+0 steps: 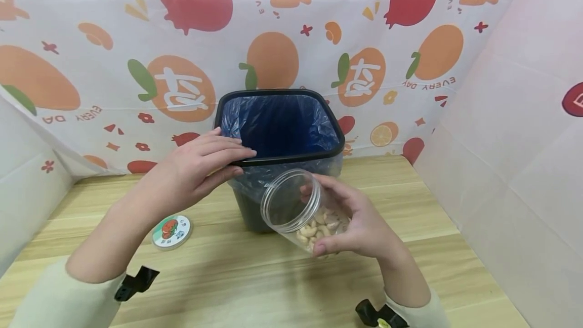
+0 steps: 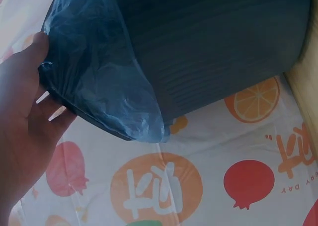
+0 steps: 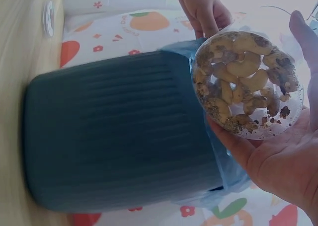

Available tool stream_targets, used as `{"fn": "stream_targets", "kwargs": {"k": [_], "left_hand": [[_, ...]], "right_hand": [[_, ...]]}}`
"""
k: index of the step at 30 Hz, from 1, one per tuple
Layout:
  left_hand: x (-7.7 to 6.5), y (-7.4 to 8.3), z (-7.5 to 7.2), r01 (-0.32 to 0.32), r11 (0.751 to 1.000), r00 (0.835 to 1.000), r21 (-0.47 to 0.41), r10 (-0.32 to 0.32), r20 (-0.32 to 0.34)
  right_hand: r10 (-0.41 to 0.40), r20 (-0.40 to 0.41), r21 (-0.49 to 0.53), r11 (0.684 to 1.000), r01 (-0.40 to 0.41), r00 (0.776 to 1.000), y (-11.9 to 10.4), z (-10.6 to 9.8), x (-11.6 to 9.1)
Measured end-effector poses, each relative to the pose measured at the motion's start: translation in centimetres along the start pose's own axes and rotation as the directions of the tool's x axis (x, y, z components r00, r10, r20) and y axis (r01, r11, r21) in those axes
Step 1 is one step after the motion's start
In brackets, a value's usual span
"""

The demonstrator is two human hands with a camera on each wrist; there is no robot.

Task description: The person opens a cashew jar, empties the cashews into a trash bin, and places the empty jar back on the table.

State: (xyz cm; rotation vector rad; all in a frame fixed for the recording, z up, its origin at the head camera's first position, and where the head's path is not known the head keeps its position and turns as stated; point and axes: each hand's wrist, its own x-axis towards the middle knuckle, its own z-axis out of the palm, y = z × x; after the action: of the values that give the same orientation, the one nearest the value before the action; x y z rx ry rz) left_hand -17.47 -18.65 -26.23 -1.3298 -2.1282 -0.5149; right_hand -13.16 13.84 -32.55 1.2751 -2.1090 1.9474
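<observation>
A dark trash bin (image 1: 257, 211) stands upright on the table, lined with a translucent bluish bag (image 2: 99, 82) folded over its black rim (image 1: 278, 91). My left hand (image 1: 200, 163) holds the near left part of the rim, fingers over the top and thumb outside. In front of the bin, my right hand (image 1: 355, 216) grips a clear plastic jar (image 1: 291, 201) round its side. The jar is tilted, its uncovered mouth facing up and left. Cashews (image 1: 321, 227) lie in its lower part; through the base, several show dark brown patches (image 3: 233, 121) and crumbs.
A round lid (image 1: 172, 232) with a red fruit picture lies on the wooden table (image 1: 218, 277), left of the bin. Behind the bin hangs a fruit-print cloth (image 1: 182, 47). A pale wall panel (image 1: 501, 130) borders the table on the right.
</observation>
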Motion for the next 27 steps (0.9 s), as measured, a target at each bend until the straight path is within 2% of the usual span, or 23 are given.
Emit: {"fn": "stream_targets", "kwargs": {"k": [6, 13, 18, 23, 27], "left_hand": [[0.1, 0.2, 0.0, 0.036, 0.999, 0.999, 0.023, -0.036, 0.033], [0.0, 0.0, 0.0, 0.014, 1.000, 1.000, 0.005, -0.014, 0.003], [-0.1, 0.0, 0.1, 0.026, 1.000, 1.000, 0.006, -0.026, 0.007], [-0.2, 0.0, 0.2, 0.032, 0.999, 0.999, 0.004, -0.032, 0.010], [-0.4, 0.0, 0.3, 0.012, 1.000, 1.000, -0.002, -0.012, -0.010]], "right_hand": [[-0.051, 0.008, 0.034, 0.998, 0.051, 0.999, -1.3, -1.5, 0.5], [-0.086, 0.008, -0.009, 0.996, 0.086, 0.996, -3.2, -3.8, 1.8], [-0.055, -0.025, -0.100, 0.994, 0.052, 0.998, -4.6, -5.3, 2.8], [-0.031, -0.039, -0.121, 0.992, 0.026, 0.999, -5.6, -6.5, 3.7], [0.014, -0.040, -0.152, 0.988, -0.020, 0.999, -6.2, -7.3, 4.7]]}}
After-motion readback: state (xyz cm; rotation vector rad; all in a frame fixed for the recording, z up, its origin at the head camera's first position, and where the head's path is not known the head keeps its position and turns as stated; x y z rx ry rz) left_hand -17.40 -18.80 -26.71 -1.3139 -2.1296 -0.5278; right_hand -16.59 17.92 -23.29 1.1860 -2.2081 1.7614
